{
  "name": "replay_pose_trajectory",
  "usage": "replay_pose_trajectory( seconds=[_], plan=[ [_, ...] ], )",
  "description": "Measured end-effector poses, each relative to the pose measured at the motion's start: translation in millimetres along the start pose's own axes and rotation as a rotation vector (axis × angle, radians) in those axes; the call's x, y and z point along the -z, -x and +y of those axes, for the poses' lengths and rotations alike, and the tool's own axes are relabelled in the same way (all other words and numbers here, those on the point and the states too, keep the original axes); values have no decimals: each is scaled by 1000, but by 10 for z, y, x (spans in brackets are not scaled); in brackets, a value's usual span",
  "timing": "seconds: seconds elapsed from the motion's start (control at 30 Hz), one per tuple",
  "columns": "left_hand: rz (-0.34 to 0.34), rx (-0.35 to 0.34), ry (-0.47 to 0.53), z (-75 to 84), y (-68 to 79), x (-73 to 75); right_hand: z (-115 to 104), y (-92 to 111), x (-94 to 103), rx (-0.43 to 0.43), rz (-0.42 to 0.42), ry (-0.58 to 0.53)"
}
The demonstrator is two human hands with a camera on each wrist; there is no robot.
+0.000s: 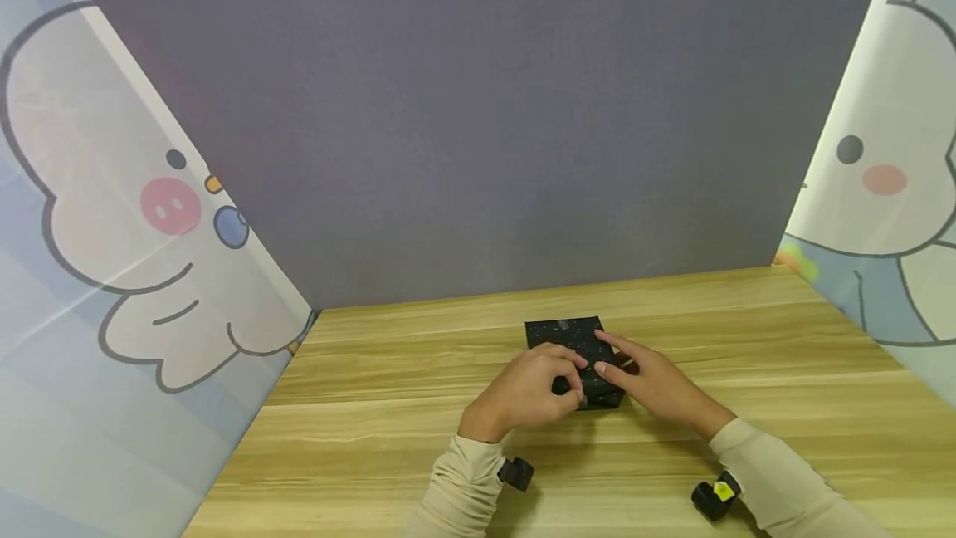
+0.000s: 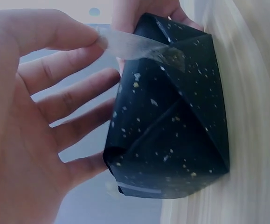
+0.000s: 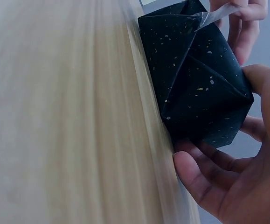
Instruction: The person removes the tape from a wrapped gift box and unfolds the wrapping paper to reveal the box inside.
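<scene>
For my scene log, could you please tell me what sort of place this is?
Probably a screened-off work booth: a wood-grain table backed by a plain grey panel, with cartoon-printed sheets at both sides.

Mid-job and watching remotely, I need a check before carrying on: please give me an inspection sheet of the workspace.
Surface: wood-grain tabletop.
Job's things: black speckled package, resting on the tabletop, end flaps folded; clear tape strip, one end stuck near a fold.
Clutter: nothing seen.
Grippers: left hand pinches the strip's free end; right hand touches the package's right side.
Cables: nothing seen.
Surroundings: grey panel behind; cartoon-print panels both sides.
</scene>
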State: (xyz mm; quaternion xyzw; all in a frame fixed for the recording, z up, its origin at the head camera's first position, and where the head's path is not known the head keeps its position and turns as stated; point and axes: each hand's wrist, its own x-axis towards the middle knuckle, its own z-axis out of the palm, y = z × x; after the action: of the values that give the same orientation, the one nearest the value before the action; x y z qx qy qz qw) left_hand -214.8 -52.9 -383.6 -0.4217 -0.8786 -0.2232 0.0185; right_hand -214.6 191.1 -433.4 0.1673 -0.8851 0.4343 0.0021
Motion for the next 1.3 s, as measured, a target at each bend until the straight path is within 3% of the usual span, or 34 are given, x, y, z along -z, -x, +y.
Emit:
replay_pose_trajectory(
  seconds=[0.3,0.57,0.9,1.3],
  plan=[
    [-46,-28,-72,83,3,16,-11,-24,-30,19,-3,4],
    [-83,-9,-91,120,33,20,-19,-42,-63,35,-9,7],
    [-144,-5,-59,201,-24,-16,29,23,27,30,-8,18],
    [-222,-24,-47,163,1,46,-5,-5,8,65,4,42]
  ],
)
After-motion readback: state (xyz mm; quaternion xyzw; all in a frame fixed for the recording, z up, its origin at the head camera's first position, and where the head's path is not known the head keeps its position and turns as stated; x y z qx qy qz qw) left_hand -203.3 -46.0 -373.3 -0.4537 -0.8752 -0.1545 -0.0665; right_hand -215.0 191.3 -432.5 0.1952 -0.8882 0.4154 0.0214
